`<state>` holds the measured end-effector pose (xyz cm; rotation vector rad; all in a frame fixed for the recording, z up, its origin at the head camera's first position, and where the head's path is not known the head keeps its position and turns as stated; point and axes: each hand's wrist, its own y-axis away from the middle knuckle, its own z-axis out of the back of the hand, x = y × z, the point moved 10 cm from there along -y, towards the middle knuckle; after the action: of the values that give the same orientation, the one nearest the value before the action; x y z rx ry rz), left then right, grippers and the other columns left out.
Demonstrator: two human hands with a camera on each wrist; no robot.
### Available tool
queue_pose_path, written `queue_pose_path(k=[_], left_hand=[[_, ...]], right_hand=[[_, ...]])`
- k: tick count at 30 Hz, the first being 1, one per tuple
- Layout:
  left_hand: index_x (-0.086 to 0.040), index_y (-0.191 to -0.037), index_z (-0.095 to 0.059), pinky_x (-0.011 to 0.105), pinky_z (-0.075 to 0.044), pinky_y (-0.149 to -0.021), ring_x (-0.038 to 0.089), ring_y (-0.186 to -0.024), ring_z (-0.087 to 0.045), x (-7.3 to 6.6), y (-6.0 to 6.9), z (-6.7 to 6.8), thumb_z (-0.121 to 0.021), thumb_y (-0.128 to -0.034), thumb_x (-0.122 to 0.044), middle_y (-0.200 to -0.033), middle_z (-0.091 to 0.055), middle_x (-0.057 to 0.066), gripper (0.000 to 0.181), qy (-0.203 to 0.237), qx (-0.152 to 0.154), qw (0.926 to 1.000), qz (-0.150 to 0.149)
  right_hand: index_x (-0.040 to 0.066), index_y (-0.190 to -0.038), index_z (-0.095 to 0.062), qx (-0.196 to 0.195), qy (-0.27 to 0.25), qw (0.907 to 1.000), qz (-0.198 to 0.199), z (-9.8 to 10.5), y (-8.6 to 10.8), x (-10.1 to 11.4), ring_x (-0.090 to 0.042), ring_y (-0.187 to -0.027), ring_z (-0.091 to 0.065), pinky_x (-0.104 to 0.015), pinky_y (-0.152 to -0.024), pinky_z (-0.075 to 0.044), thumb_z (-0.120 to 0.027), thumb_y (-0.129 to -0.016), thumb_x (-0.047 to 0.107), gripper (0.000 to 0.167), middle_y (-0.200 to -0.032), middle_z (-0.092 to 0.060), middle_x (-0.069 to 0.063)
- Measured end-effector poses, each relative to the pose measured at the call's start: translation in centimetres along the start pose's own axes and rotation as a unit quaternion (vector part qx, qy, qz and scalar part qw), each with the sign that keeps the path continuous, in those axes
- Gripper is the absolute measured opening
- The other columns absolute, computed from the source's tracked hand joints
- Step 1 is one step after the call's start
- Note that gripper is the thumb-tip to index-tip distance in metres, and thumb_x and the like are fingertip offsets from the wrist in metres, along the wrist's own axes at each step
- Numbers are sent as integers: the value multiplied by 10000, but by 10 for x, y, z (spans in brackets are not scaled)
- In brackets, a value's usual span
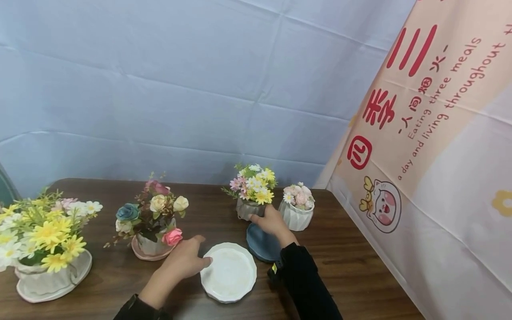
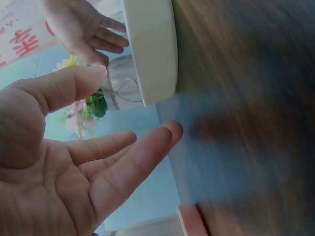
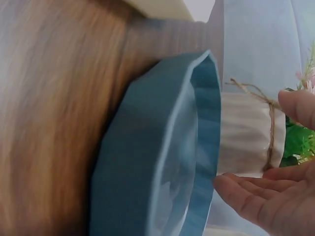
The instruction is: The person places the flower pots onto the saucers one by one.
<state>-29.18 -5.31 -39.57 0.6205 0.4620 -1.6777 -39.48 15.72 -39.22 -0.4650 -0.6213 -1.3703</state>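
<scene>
My right hand [image 1: 272, 221] reaches over a blue saucer [image 1: 262, 243] to a whitish pot [image 3: 246, 132] tied with twine, which bears yellow, white and pink daisies [image 1: 256, 183]. In the right wrist view its thumb and fingers lie on either side of this pot, fairly straight; whether they touch it I cannot tell. My left hand [image 1: 184, 260] hovers left of a white scalloped saucer [image 1: 229, 272], its thumb near the rim. Nothing is in the left palm, and its fingers are loosely extended in the left wrist view.
A white ribbed pot [image 1: 297, 215] with pale pink flowers stands at the back right. To the left are a rose pot on a pink saucer [image 1: 140, 253] and a large daisy pot on a white saucer [image 1: 86, 266]. Cloth walls [image 1: 180, 111] border the brown table [image 1: 352, 258].
</scene>
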Motion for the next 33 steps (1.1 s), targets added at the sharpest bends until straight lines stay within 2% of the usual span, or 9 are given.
queue_pose_path(k=[1,3,5,8,10,15,18,22,33], left_hand=[[78,-1189,-550,520,-452,-845,368,-1014,-573,1,0,0,-756,-757,-205,-1100,-603,215,556,10,12,10000,5],[86,-1179,-554,518,-451,-849,368,-1020,-570,1,0,-1,-756,-753,-195,-1102,-601,218,548,13,20,10000,-10],[88,-1176,-555,514,-451,-851,364,-1019,-571,3,0,-2,-755,-750,-190,-1102,-601,219,547,25,3,10000,-14],[91,-1174,-553,509,-455,-847,360,-1004,-577,4,0,-2,-751,-747,-190,-1086,-607,220,548,4,-20,10000,-50],[88,-1173,-554,504,-454,-850,356,-1002,-579,4,0,-2,-749,-743,-189,-1080,-611,216,547,-8,-38,10000,-50],[76,-1151,-569,493,-460,-845,344,-984,-587,4,0,-2,-748,-733,-173,-1046,-623,196,518,-128,-32,9999,-75],[64,-1126,-581,491,-469,-827,327,-956,-595,3,0,-4,-745,-727,-143,-1015,-630,179,478,-150,47,9999,-66],[57,-1093,-595,492,-472,-822,318,-941,-595,3,-1,-6,-728,-705,-86,-987,-634,168,434,-103,110,9999,-27],[54,-1055,-614,455,-491,-774,276,-857,-597,5,-3,-8,-718,-652,-49,-957,-636,166,429,-208,110,9997,-74]], right_hand=[[40,-777,-525,26,-16,10000,-55,0,-2,-1,-212,-554,-428,-331,-516,-365,-576,-920,321,319,-641,-432,-63],[49,-783,-536,-7,-80,9999,-115,1,-4,-1,-197,-565,-406,-325,-514,-342,-576,-917,313,299,-662,-440,-55],[5,-954,-587,-80,-178,9997,-148,2,-6,-1,-223,-675,-466,-347,-563,-361,-586,-909,302,301,-828,-540,-112],[-30,-1266,-483,-215,-304,9991,-206,5,-7,-1,-294,-890,-493,-394,-655,-387,-605,-891,322,528,-1160,-517,-211],[-43,-1324,-425,-233,-327,9991,-163,6,-7,1,-308,-904,-496,-400,-652,-392,-607,-883,355,622,-1205,-492,-238],[-17,-1323,-440,-239,-445,9986,-159,4,-13,1,-296,-866,-512,-399,-655,-409,-607,-891,341,585,-1136,-520,-220],[14,-1331,-459,-337,-517,9981,-60,5,-16,2,-331,-980,-531,-444,-758,-438,-616,-896,269,528,-1184,-524,-219],[56,-1386,-417,-458,-570,9973,109,7,-16,8,-367,-1180,-448,-499,-908,-401,-624,-891,222,561,-1320,-459,-210],[65,-1387,-416,-611,-605,9963,76,11,-21,11,-361,-1201,-434,-498,-935,-387,-644,-870,236,590,-1335,-453,-195]])
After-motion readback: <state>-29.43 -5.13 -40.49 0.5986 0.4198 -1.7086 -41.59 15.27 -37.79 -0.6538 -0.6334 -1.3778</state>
